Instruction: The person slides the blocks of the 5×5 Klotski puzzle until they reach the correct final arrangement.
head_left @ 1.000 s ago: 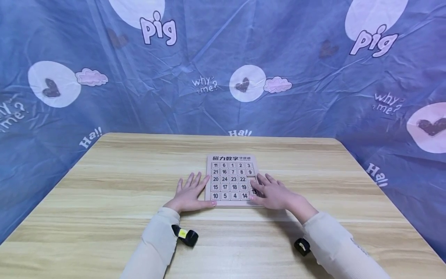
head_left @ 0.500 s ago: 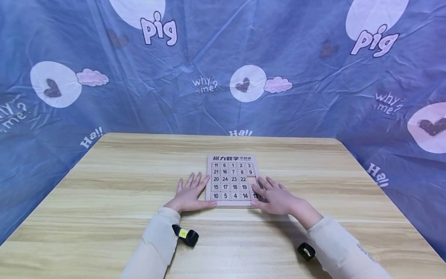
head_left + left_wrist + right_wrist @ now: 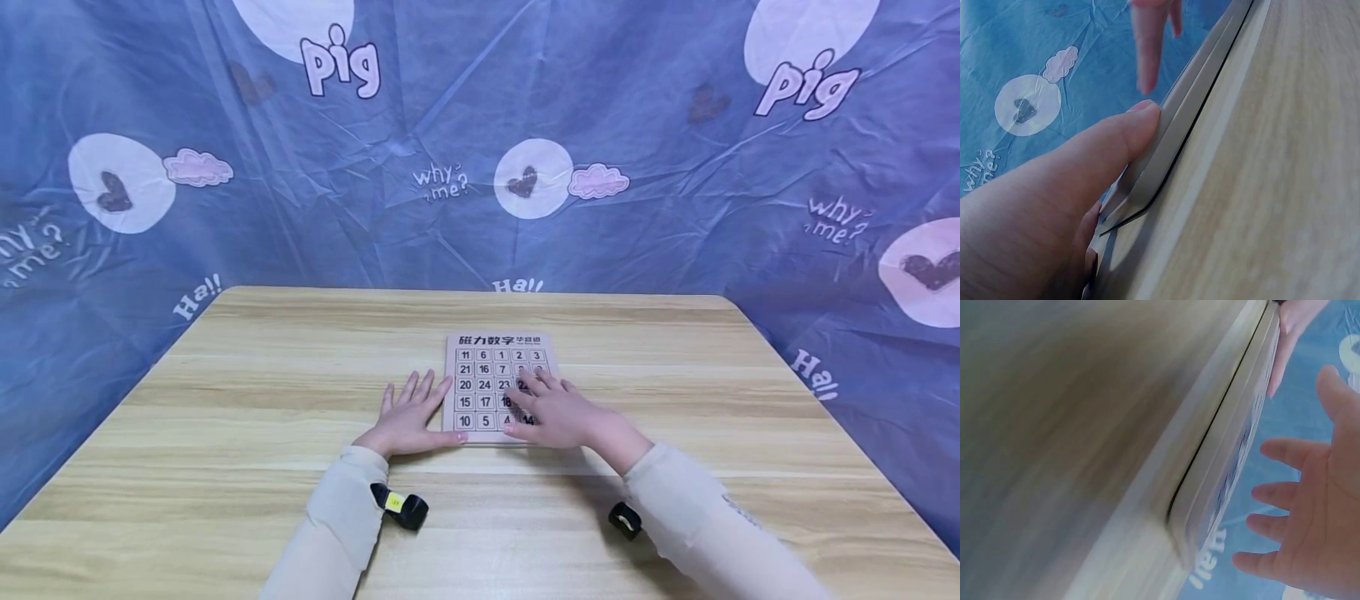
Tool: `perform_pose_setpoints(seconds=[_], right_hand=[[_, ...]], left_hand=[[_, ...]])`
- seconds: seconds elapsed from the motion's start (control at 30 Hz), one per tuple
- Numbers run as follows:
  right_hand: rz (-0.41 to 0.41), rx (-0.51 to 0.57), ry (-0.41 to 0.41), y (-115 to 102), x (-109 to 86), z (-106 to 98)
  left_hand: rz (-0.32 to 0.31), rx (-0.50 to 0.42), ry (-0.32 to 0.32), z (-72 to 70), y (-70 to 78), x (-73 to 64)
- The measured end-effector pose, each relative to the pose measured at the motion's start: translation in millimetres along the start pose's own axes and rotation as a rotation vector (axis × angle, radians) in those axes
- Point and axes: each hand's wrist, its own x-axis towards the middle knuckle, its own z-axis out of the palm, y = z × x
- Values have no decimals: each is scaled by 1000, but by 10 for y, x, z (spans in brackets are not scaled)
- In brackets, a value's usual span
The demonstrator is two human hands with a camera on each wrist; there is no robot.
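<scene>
A flat pale sliding number puzzle (image 3: 491, 437) lies on the table, its square tiles printed with black numbers. At its left side rests my left hand (image 3: 408, 423), fingers spread and straight, the thumb on the front left corner. The left wrist view shows that thumb (image 3: 1085, 156) pressing on the puzzle's edge. Above the tiles on the right half is my right hand (image 3: 566, 414), fingers spread, covering several numbers. In the right wrist view, the right hand's fingers (image 3: 1275, 494) stand apart from the puzzle (image 3: 1225, 456), with nothing held.
The wooden table (image 3: 300, 333) reaches back to a blue printed cloth (image 3: 450, 100) that hangs behind it. A small black camera is strapped at each sleeve cuff, the left camera (image 3: 408, 510) bearing a yellow label, the right camera (image 3: 625, 520) without one visible.
My right hand first slid the 13 tile toward the front right corner, leaving a gap above. It has since moved left over the middle tiles. The left hand stays put.
</scene>
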Motion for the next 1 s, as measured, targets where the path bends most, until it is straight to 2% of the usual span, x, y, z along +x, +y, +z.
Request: perform_pose_setpoints(seconds=[0.23,0.47,0.63,1.0], right_hand=[[5,-27,-13,-196,260,25],[15,-36,-44,-302,408,59],[23,-41,-49,-312,427,66],[44,-43,-48,-178,342,67]], left_hand=[[-3,12,2,-16,23,-10],[-3,13,-5,2,13,-1],[-4,12,-4,-7,18,-6],[-6,2,-7,-22,26,-9]])
